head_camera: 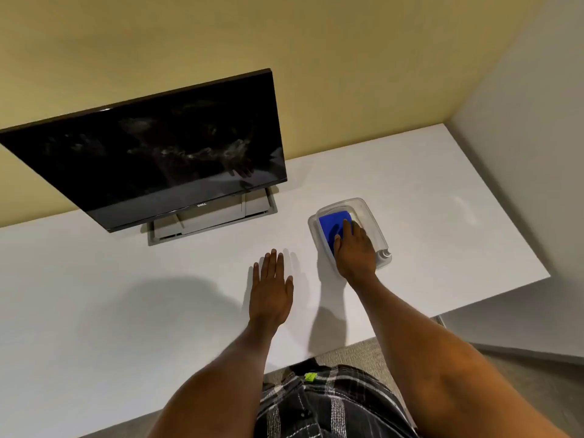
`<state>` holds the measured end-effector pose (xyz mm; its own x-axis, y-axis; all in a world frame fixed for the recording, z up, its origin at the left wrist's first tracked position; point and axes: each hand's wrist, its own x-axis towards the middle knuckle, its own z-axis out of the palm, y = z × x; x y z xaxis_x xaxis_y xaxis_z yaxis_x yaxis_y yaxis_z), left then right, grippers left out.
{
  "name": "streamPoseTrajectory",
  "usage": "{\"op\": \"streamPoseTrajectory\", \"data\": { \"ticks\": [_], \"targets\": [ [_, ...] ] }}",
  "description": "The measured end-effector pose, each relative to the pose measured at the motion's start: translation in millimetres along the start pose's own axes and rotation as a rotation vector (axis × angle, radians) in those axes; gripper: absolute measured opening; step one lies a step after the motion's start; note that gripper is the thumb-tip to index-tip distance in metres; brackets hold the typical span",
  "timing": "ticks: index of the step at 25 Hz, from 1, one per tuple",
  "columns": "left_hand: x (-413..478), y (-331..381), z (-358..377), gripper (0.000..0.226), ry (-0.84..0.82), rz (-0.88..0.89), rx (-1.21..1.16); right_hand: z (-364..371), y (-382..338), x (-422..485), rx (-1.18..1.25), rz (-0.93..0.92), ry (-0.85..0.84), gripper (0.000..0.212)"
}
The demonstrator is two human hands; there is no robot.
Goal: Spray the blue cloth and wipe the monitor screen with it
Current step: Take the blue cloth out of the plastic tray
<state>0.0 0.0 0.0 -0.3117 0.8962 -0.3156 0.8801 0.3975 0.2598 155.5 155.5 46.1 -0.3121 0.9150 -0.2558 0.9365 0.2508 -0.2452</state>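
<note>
A black monitor (pixel 151 159) stands on the white desk (pixel 126 295) at the back left, its dark screen marked with smudges. To its right sits a clear plastic tub (pixel 369 213) with the blue cloth (pixel 330 226) lying inside. My right hand (pixel 355 251) reaches into the tub, fingers resting on the cloth and covering its near part; whether it grips the cloth I cannot tell. A white object (pixel 384 254) shows at the tub's near right corner, mostly hidden by the hand. My left hand (pixel 271 289) hovers flat over the desk with fingers apart, holding nothing.
The monitor's grey stand base (pixel 208 222) sits on the desk under the screen. A yellow wall runs behind the desk and a white wall (pixel 521 153) closes the right side. The desk's right edge ends near the tub.
</note>
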Motion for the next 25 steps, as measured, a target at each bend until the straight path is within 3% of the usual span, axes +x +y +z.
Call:
{"op": "streamPoseTrajectory", "data": {
  "ticks": [4,8,15,25],
  "targets": [
    [24.1,18.4,4.2,0.064,0.002,-0.029,-0.100,2.3,6.0,25.5,0.200,0.091,-0.060,0.047],
    [41.1,26.6,15.6,0.064,-0.045,-0.006,-0.008,6.8,12.1,49.2,0.265,0.151,-0.109,0.043],
    [46.4,30.3,35.8,0.074,-0.183,-0.050,0.034,20.7,22.6,72.0,0.246,0.239,-0.166,0.056],
    [49.4,30.0,44.8,0.085,-0.255,-0.098,0.070,32.4,24.8,90.6,0.213,0.281,-0.158,0.048]
  ]
}}
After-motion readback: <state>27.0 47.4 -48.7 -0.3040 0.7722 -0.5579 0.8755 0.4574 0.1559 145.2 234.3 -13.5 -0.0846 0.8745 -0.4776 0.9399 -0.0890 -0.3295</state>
